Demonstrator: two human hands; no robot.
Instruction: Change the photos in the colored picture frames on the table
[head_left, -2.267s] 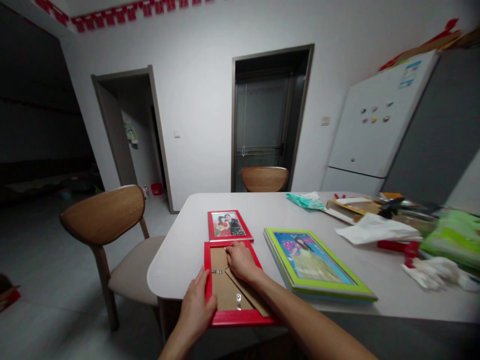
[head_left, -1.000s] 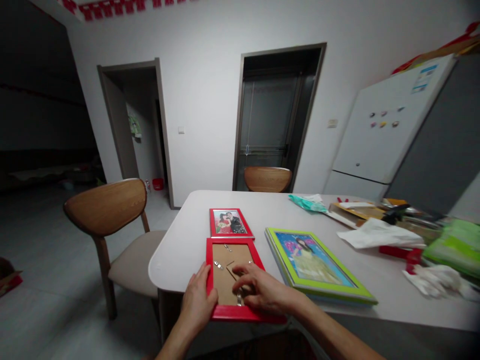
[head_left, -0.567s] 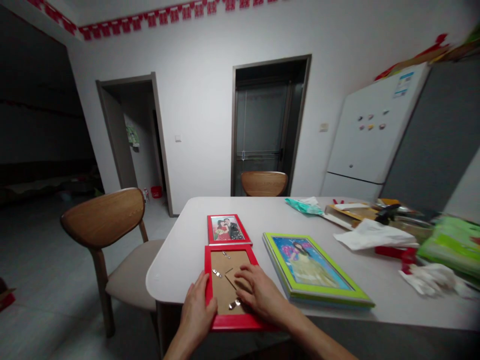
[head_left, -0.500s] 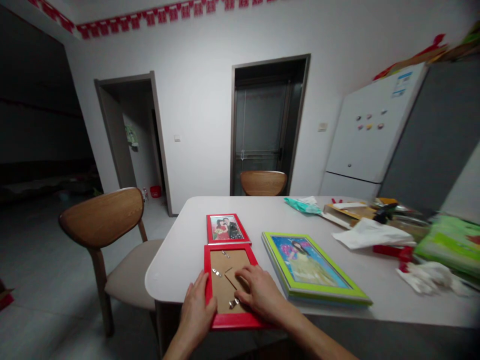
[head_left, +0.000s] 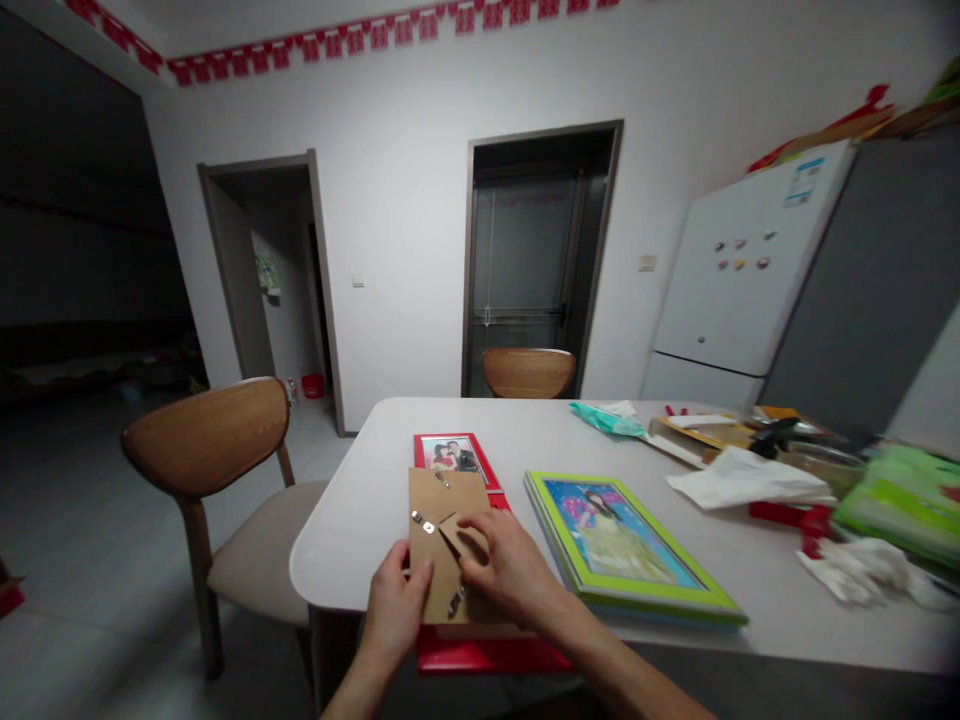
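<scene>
A brown picture-frame backing board (head_left: 442, 555) with metal clips is raised above a red picture frame (head_left: 487, 655), whose lower bar shows beneath it. My left hand (head_left: 399, 600) is closed on the board's left edge, thumb on the face. The fingers of my right hand (head_left: 510, 570) pinch the stand flap cut into the board. Just beyond lies a second red frame (head_left: 491, 470) holding a photo of two people, partly covered by the board. To the right, a green frame (head_left: 637, 550) with a photo of a person in a yellow dress rests on other frames.
White tissue (head_left: 750, 475), a green package (head_left: 907, 500), white gloves (head_left: 862, 570) and a teal packet (head_left: 611, 418) lie on the right of the white table (head_left: 352, 500). Wooden chairs stand at the left (head_left: 210, 430) and far side (head_left: 529, 372).
The backing board has come up out of the red frame, held by both hands. It now hides most of that frame and part of the far photo.
</scene>
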